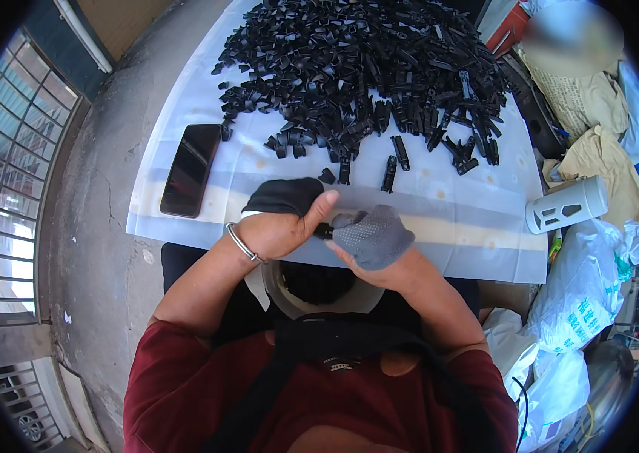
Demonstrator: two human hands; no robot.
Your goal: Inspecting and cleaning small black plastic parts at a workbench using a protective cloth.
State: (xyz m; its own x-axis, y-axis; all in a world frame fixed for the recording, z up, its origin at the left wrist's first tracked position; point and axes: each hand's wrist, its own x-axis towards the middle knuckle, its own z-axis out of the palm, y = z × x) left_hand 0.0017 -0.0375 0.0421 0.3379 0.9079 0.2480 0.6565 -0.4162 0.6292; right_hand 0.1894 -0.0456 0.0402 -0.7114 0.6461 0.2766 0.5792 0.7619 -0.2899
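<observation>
My two hands meet over the near edge of the covered table. On my left hand is a black glove that leaves the thumb bare; its fingers curl closed. A grey dotted glove covers the fingers of my right hand, which is closed too. Between them shows the end of a small black plastic part, gripped from both sides; the rest of it is hidden. Just beyond lie a few loose black plastic clips. A large heap of similar black pieces covers the far part of the table.
Below my hands, a pale tub holds dark contents. A black phone lies at the table's left. On the right edge a light grey cup-like holder lies tilted, beside plastic bags. A barred window is far left.
</observation>
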